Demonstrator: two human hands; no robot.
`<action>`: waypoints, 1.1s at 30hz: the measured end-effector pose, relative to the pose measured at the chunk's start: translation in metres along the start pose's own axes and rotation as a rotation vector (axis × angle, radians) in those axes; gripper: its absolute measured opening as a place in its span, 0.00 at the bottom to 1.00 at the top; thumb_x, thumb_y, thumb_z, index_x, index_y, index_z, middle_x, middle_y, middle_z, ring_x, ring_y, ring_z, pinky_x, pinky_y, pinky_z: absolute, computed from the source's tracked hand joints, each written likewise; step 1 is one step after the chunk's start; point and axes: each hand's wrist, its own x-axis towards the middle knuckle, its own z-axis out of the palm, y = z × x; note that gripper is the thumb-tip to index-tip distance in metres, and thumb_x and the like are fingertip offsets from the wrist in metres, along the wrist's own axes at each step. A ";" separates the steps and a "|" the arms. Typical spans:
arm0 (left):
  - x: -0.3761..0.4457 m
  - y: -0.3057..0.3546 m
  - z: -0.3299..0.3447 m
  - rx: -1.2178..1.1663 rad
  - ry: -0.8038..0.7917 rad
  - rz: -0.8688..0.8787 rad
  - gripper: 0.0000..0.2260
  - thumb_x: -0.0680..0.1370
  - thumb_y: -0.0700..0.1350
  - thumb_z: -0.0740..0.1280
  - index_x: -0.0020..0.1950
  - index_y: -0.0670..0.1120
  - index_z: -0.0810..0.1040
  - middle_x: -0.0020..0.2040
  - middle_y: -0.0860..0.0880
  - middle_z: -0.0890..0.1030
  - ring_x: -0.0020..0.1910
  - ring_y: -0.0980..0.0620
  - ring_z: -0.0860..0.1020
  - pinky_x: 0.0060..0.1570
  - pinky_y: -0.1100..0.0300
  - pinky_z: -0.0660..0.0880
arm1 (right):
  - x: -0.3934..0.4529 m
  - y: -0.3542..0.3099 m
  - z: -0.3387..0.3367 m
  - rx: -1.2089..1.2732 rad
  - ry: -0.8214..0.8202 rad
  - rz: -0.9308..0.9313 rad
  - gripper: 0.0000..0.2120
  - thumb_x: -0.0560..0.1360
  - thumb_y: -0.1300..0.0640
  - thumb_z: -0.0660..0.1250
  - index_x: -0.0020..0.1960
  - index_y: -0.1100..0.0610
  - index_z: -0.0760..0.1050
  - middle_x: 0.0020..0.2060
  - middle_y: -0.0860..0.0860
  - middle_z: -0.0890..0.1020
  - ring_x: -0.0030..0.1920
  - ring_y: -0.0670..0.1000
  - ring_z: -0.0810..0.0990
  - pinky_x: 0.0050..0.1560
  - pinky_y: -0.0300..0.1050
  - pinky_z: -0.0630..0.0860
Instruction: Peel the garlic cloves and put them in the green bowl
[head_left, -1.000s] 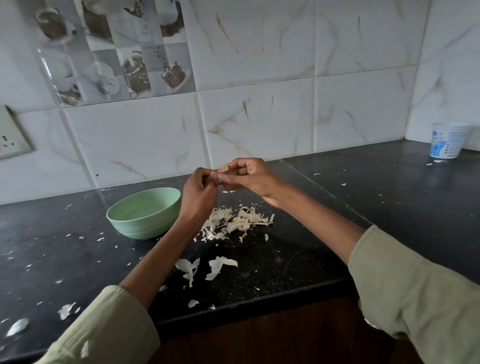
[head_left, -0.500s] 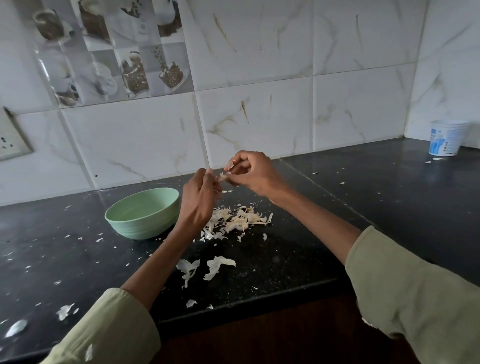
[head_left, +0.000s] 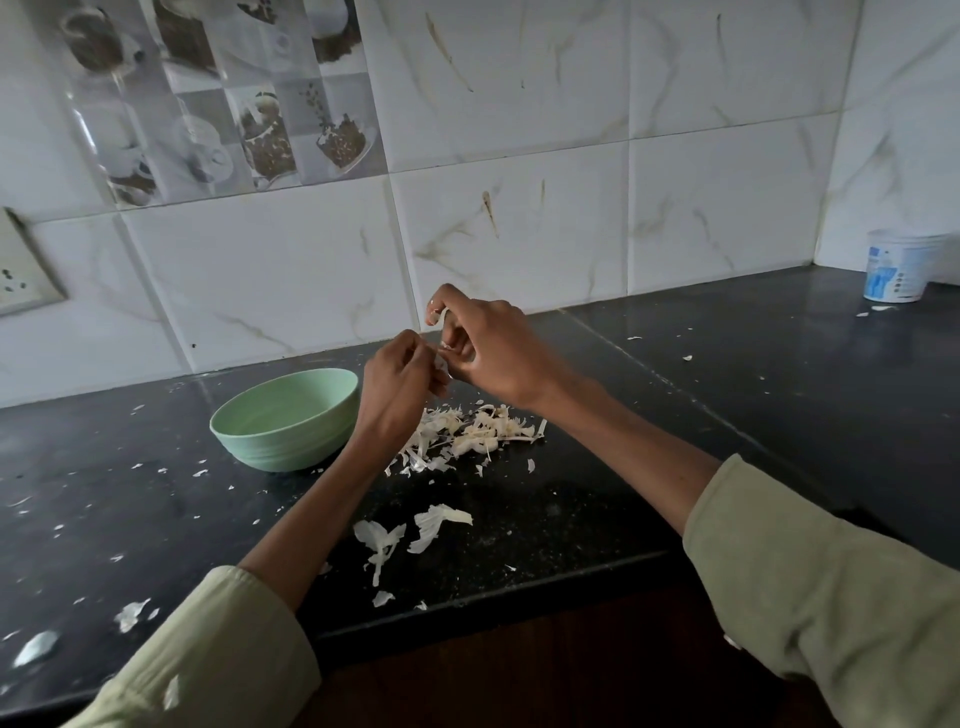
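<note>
Garlic clove (head_left: 445, 358) — small, light, probably slick — is sitting pinched between left hand (head_left: 397, 384) and right hand (head_left: 488, 348), whose grip is pulling papery skin; green bowl (head_left: 285, 418) is waiting left of it.

The bowl (head_left: 287, 418) is a pale mint green, plain, with faint ridged bands round its outside. The counter (head_left: 753, 395) under it is black stone with fine light speckles, strewn with off-white and cream garlic skins (head_left: 470, 431). Behind, the wall tiles (head_left: 519, 234) are white with thin beige and brown marble veins. One tile panel (head_left: 223, 98) at upper left carries a grey-and-brown print of coffee cups and beans. The sleeves (head_left: 831, 597) on both arms are a dull olive-khaki. In the far corner stands a white tub (head_left: 896, 267) with blue printing. The switch plate (head_left: 23, 270) at the left edge is pale beige-grey.
</note>
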 end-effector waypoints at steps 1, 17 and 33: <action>0.000 0.000 0.000 -0.003 0.006 -0.012 0.11 0.83 0.40 0.58 0.49 0.37 0.78 0.39 0.42 0.85 0.37 0.44 0.84 0.40 0.52 0.80 | 0.000 -0.002 0.001 -0.028 -0.012 -0.017 0.21 0.73 0.64 0.77 0.61 0.54 0.72 0.40 0.47 0.80 0.39 0.46 0.80 0.41 0.51 0.80; 0.000 -0.001 -0.001 0.153 0.040 0.098 0.08 0.83 0.35 0.58 0.49 0.37 0.76 0.38 0.45 0.84 0.31 0.55 0.81 0.30 0.61 0.76 | -0.001 0.001 0.007 0.071 0.044 0.082 0.20 0.73 0.65 0.78 0.59 0.55 0.73 0.43 0.47 0.81 0.40 0.45 0.84 0.41 0.48 0.83; 0.001 -0.006 0.001 0.018 0.001 0.019 0.11 0.87 0.42 0.61 0.49 0.39 0.79 0.38 0.47 0.84 0.32 0.55 0.80 0.34 0.64 0.76 | 0.000 0.019 0.009 0.982 0.131 0.591 0.18 0.71 0.69 0.78 0.58 0.65 0.76 0.46 0.62 0.85 0.48 0.61 0.86 0.54 0.54 0.84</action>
